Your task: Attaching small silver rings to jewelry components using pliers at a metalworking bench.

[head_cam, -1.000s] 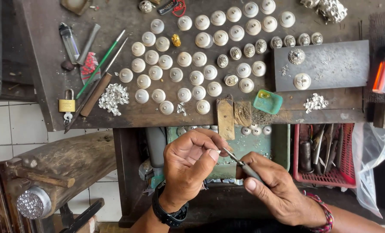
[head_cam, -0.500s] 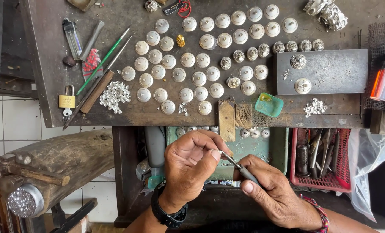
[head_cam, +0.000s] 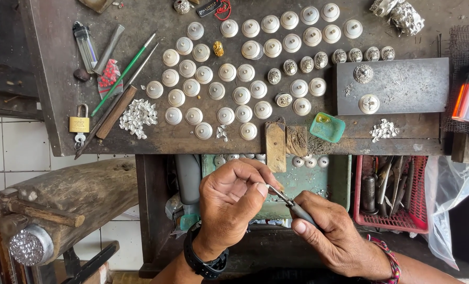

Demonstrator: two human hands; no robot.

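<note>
Two hands work close together below the counter (head_cam: 140, 142) edge. The left hand (head_cam: 229, 202) is pinched shut, thumb and forefinger pressed on a tiny piece, too small to identify. The right hand (head_cam: 331, 236) is clamped on a slim metal tool (head_cam: 289, 202), its tip touching that piece at the left fingertips (head_cam: 260, 188). Judgement: good work here calls for a steady pinch, with the tool tip kept light and exactly on the piece. Well above the hands, rows of round white caps (head_cam: 234, 94) lie on the counter; a red basket (head_cam: 392, 194) sits to the right. Against the frame half a second earlier, both hands hold nearly the same pose; only the view shifts slightly.
</note>
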